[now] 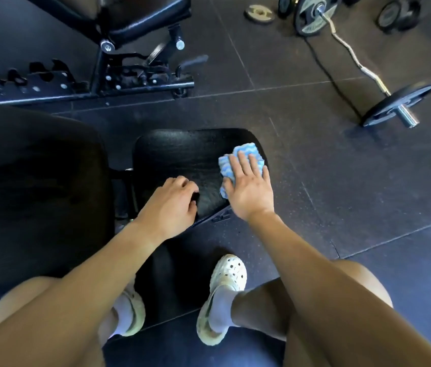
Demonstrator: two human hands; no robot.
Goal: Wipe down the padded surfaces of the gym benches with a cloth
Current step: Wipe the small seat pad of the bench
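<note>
While right hand [250, 193] presses cloth [247, 150] flat-fingered on seat pad [177, 154], left hand [169, 205] rests there, fingers [182, 181] curled.

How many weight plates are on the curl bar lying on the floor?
2. The far plate is on the end of the curl bar at the frame's top edge; the near plate is on its other end, at right. Thinner plates may hide behind them.

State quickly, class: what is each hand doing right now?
Left hand: fingers curled on the seat pad; grip cannot be told.
Right hand: open, pressing flat on the blue cloth.
</note>
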